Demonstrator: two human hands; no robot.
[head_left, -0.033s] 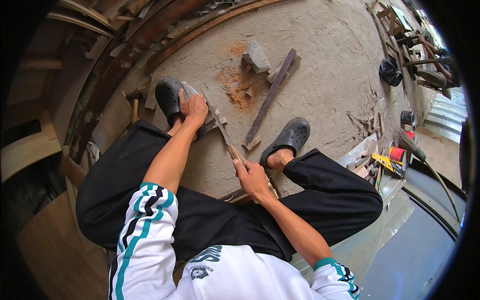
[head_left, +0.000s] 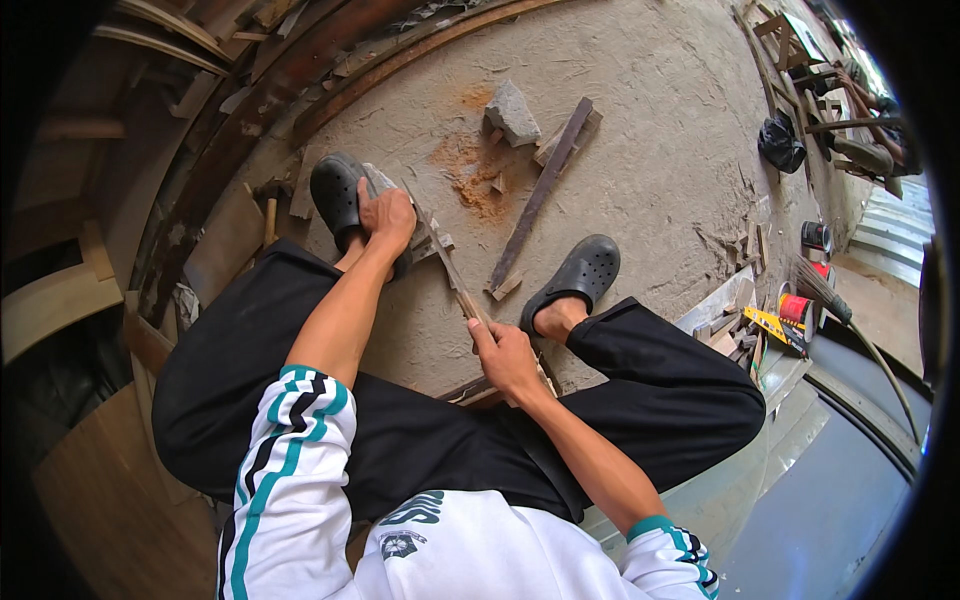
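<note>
My right hand [head_left: 505, 358] is closed round the wooden handle of a long, narrow blade [head_left: 450, 268], seen nearly edge-on. The blade points away from me and lies across a short piece of wood [head_left: 436, 245] beside my left shoe [head_left: 338, 192]. My left hand [head_left: 387, 216] is closed with its fingers curled down, against the inner side of that shoe. What sits under its fingers is hidden. A pale grey block [head_left: 378, 178] shows just beyond them.
Beyond my feet lie a dark wooden strip [head_left: 540, 195], a concrete chunk [head_left: 510, 113] and orange sawdust [head_left: 478, 190]. Boards line the left side. At right are a black bag [head_left: 780, 143], a red can [head_left: 796, 310], a yellow-handled saw [head_left: 768, 327] and a broom [head_left: 822, 290]. Someone sits far right.
</note>
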